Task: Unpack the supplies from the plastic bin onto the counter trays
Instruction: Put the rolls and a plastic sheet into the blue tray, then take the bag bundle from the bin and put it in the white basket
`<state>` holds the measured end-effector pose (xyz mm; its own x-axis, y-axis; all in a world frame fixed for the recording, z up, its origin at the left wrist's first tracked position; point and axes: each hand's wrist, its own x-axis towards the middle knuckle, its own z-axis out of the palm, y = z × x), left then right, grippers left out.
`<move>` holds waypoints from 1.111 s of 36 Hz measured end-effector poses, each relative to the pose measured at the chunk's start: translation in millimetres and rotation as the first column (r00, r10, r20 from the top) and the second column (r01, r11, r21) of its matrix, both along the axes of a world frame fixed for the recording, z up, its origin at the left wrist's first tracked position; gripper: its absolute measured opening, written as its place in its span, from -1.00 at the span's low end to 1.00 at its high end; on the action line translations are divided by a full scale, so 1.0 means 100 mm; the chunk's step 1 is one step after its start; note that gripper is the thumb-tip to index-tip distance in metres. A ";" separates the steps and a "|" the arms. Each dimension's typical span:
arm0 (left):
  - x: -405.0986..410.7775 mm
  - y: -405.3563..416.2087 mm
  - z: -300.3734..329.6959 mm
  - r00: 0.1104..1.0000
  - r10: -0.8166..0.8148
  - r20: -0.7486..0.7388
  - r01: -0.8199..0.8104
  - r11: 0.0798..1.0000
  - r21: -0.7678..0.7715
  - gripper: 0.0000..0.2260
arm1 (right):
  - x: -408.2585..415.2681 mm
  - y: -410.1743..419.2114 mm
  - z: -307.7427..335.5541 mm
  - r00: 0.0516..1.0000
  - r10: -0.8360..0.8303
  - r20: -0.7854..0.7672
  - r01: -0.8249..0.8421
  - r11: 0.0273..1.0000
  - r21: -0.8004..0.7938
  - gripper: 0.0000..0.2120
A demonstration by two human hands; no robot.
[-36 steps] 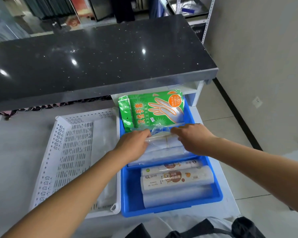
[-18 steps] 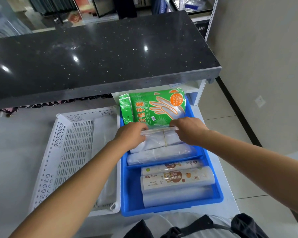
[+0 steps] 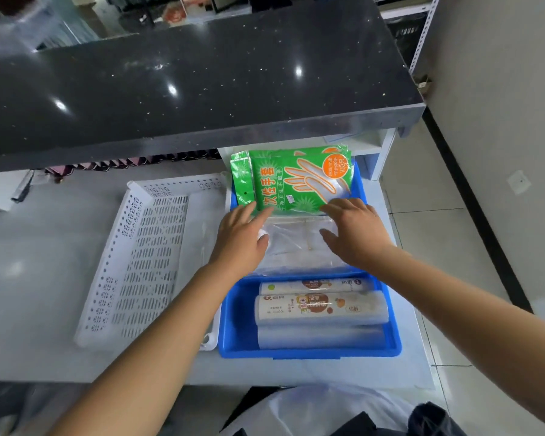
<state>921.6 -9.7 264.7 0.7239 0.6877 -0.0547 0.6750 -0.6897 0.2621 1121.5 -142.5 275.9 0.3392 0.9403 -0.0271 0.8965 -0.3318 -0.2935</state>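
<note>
- The counter (image 3: 44,278), pale grey, carries two containers side by side under a dark speckled upper ledge (image 3: 202,83): a white perforated tray (image 3: 145,253) on the left and a blue plastic bin (image 3: 309,352) touching its right edge.
- The bin holds three groups of supplies, each lying with its long axis running left to right: green disposable-glove packets (image 3: 293,177) propped at the far end, a clear plastic-bag bundle (image 3: 296,243) in the middle, and three film rolls (image 3: 321,308) stacked at the near end.
- The bag bundle lies directly between the hands, just on the near side of the glove packets, so both hands are equally near and one sits at each end of its long axis.
- The left hand (image 3: 239,237) rests on the bundle's left end, fingers extended and loosely spread, index tip touching the lower edge of the glove packets; it grips nothing.
- The right hand (image 3: 356,231) lies flat and open on the bundle's right end, fingertips at the packets' lower right corner, likewise closed on nothing.
- The tray lies to the left of the bundle, so my guess is that a lift would carry it sideways past the left forearm.
</note>
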 end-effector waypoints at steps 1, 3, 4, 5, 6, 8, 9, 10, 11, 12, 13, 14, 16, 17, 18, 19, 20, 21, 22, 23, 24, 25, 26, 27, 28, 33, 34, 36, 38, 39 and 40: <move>-0.06 -0.06 0.04 0.999 0.043 0.030 -0.042 0.999 -0.029 -0.48 | -0.03 -0.03 0.04 0.998 0.014 -0.058 -0.012 1.000 0.027 -0.52; -0.19 -0.21 0.14 0.986 0.138 0.091 -0.129 0.987 -0.098 -0.46 | -0.10 -0.10 0.14 0.980 0.055 -0.193 -0.042 0.997 0.070 -0.50; -0.27 -0.30 0.19 0.978 0.181 0.107 -0.168 0.978 -0.126 -0.46 | -0.14 -0.14 0.19 0.963 0.079 -0.256 -0.059 0.995 0.083 -0.50; -0.36 -0.39 0.24 0.968 0.223 0.115 -0.206 0.968 -0.142 -0.45 | -0.19 -0.18 0.23 0.946 0.105 -0.308 -0.079 0.992 0.094 -0.51; -0.45 -0.49 0.28 0.957 0.264 0.121 -0.244 0.957 -0.154 -0.45 | -0.25 -0.22 0.27 0.926 0.132 -0.353 -0.100 0.989 0.105 -0.51; -0.66 -0.69 0.35 0.926 0.349 0.144 -0.321 0.929 -0.184 -0.44 | -0.39 -0.29 0.35 0.885 0.177 -0.430 -0.135 0.983 0.126 -0.51; -0.76 -0.80 0.38 0.907 0.392 0.157 -0.359 0.912 -0.199 -0.44 | -0.48 -0.32 0.40 0.869 0.199 -0.453 -0.153 0.979 0.136 -0.52; -0.87 -0.91 0.41 0.885 0.433 0.169 -0.396 0.893 -0.214 -0.44 | -0.58 -0.35 0.44 0.855 0.225 -0.467 -0.177 0.974 0.144 -0.52; -0.98 -1.02 0.43 0.864 0.470 0.179 -0.429 0.874 -0.227 -0.44 | -0.69 -0.37 0.48 0.842 0.250 -0.478 -0.203 0.968 0.149 -0.51; -1.08 -1.13 0.44 0.846 0.498 0.191 -0.452 0.859 -0.241 -0.44 | -0.81 -0.39 0.53 0.829 0.271 -0.490 -0.225 0.963 0.152 -0.51; -1.19 -1.24 0.45 0.830 0.517 0.210 -0.464 0.848 -0.256 -0.44 | -0.93 -0.41 0.58 0.816 0.285 -0.503 -0.240 0.959 0.154 -0.50; -1.30 -1.35 0.45 0.815 0.532 0.232 -0.470 0.839 -0.273 -0.44 | -1.06 -0.44 0.63 0.804 0.296 -0.517 -0.249 0.955 0.159 -0.50; -1.55 -1.53 0.45 0.784 0.556 0.276 -0.479 0.824 -0.301 -0.45 | -1.33 -0.47 0.72 0.782 0.317 -0.536 -0.265 0.948 0.173 -0.48; -1.70 -1.60 0.43 0.768 0.566 0.299 -0.484 0.819 -0.307 -0.45 | -1.48 -0.48 0.75 0.776 0.332 -0.537 -0.279 0.943 0.181 -0.47; -1.87 -1.66 0.41 0.747 0.584 0.317 -0.496 0.808 -0.319 -0.45 | -1.64 -0.49 0.77 0.769 0.353 -0.534 -0.298 0.936 0.188 -0.47; -2.03 -1.71 0.39 0.717 0.620 0.318 -0.520 0.780 -0.348 -0.45 | -1.81 -0.49 0.79 0.759 0.375 -0.532 -0.322 0.927 0.194 -0.46; -2.20 -1.75 0.37 0.679 0.667 0.307 -0.551 0.739 -0.387 -0.44 | -1.98 -0.49 0.80 0.746 0.400 -0.532 -0.350 0.916 0.198 -0.46; -2.37 -1.78 0.35 0.644 0.708 0.290 -0.581 0.699 -0.417 -0.42 | -2.17 -0.50 0.81 0.732 0.426 -0.531 -0.381 0.903 0.200 -0.45; -2.54 -1.81 0.33 0.616 0.738 0.275 -0.609 0.668 -0.428 -0.40 | -2.36 -0.51 0.81 0.719 0.456 -0.524 -0.417 0.887 0.199 -0.43; -2.73 -1.84 0.30 0.592 0.763 0.260 -0.638 0.641 -0.427 -0.39 | -2.55 -0.51 0.80 0.706 0.489 -0.512 -0.459 0.867 0.194 -0.41; -2.92 -1.86 0.27 0.564 0.789 0.245 -0.664 0.609 -0.433 -0.38 | -2.75 -0.52 0.78 0.692 0.521 -0.500 -0.502 0.845 0.186 -0.40; -3.12 -1.89 0.24 0.527 0.818 0.230 -0.690 0.570 -0.447 -0.37 | -2.95 -0.53 0.76 0.676 0.552 -0.488 -0.543 0.821 0.177 -0.40; -3.33 -1.93 0.22 0.484 0.848 0.216 -0.714 0.525 -0.462 -0.36 | -3.14 -0.53 0.73 0.655 0.582 -0.482 -0.583 0.795 0.168 -0.41; -3.54 -1.97 0.19 0.445 0.872 0.206 -0.734 0.487 -0.474 -0.36 | -3.33 -0.53 0.70 0.632 0.609 -0.479 -0.621 0.768 0.157 -0.42; -3.74 -2.02 0.16 0.415 0.888 0.195 -0.750 0.456 -0.480 -0.35 | -3.50 -0.53 0.66 0.611 0.636 -0.472 -0.657 0.740 0.148 -0.43; -4.67 -2.29 0.01 0.303 0.942 0.142 -0.817 0.334 -0.470 -0.32 | -4.34 -0.48 0.51 0.562 0.694 -0.450 -0.756 0.651 0.062 -0.45; -4.81 -2.34 -0.02 0.288 0.949 0.130 -0.830 0.315 -0.460 -0.31 | -4.49 -0.46 0.49 0.552 0.705 -0.445 -0.771 0.635 0.048 -0.45; -5.07 -2.45 -0.09 0.248 0.964 0.097 -0.851 0.265 -0.453 -0.29 | -4.75 -0.42 0.47 0.532 0.723 -0.440 -0.801 0.598 0.014 -0.46; -5.28 -2.57 -0.15 0.189 0.979 0.080 -0.852 0.204 -0.482 -0.28 | -4.98 -0.37 0.46 0.512 0.735 -0.445 -0.826 0.564 -0.020 -0.46; -5.38 -2.63 -0.19 0.162 0.983 0.089 -0.845 0.185 -0.502 -0.29 | -5.09 -0.34 0.45 0.506 0.735 -0.452 -0.832 0.554 -0.030 -0.46; -5.47 -2.68 -0.23 0.134 0.986 0.103 -0.836 0.168 -0.523 -0.29 | -5.20 -0.31 0.43 0.500 0.735 -0.458 -0.836 0.548 -0.033 -0.46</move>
